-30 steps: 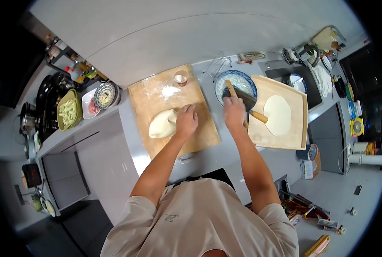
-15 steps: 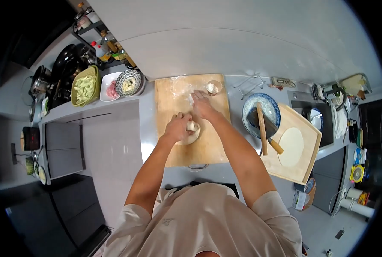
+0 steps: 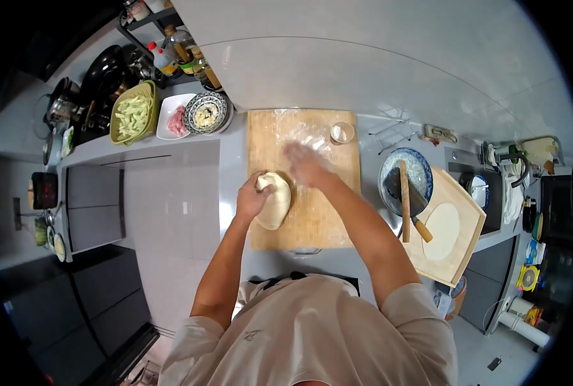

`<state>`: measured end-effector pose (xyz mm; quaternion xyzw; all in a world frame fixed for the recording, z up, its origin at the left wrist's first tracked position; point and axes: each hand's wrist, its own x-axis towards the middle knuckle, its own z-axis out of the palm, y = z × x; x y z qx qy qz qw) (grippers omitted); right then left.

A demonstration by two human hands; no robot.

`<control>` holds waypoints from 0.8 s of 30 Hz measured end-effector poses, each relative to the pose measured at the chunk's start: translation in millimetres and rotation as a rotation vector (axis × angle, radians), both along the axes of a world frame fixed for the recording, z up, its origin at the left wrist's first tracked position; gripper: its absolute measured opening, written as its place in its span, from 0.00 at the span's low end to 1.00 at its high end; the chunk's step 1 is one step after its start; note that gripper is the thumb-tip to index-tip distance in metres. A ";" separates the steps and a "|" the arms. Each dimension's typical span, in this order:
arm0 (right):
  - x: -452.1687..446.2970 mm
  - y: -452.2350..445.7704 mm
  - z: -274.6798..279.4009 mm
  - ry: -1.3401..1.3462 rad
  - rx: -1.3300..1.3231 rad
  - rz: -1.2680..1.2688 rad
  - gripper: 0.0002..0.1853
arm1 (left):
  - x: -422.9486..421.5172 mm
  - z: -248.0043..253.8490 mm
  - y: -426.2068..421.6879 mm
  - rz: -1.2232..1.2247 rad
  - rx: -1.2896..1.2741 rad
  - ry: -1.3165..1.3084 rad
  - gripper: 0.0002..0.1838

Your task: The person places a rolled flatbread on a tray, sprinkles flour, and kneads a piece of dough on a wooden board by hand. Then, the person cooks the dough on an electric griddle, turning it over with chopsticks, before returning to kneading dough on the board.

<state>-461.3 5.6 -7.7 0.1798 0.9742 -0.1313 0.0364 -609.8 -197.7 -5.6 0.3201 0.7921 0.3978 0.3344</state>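
Observation:
A pale, smooth oval of dough [image 3: 275, 209] lies on the wooden cutting board [image 3: 325, 219], left of the middle. My left hand [image 3: 252, 198] grips the upper left edge of this dough, thumb on top. Over the board's middle, beside the dough and apart from it, is my right hand [image 3: 306, 166]. Motion smears its fingers, so their shape is unclear. Loose flour [image 3: 299, 132] dusts the far part of the board. A small glass of flour [image 3: 342, 133] stands at the board's far right corner.
At right, a blue-rimmed bowl [image 3: 387, 168] carries a cleaver [image 3: 419, 202] and a rolling pin [image 3: 405, 202]. A rolled sheet of dough [image 3: 442, 230] lies on a wooden tray [image 3: 450, 270]. To the left are a patterned bowl [image 3: 225, 106], a meat dish [image 3: 165, 116] and a green basket [image 3: 116, 134].
My left hand has moved to the dough's left edge, and the dough now shows as a longer oval. My right hand has lifted from the floured area towards me. The view has shifted.

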 end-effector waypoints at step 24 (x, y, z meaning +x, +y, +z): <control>108.5 -126.1 65.7 0.460 -0.848 -0.442 0.28 | 68.2 45.5 15.3 -0.079 -0.030 -0.093 0.16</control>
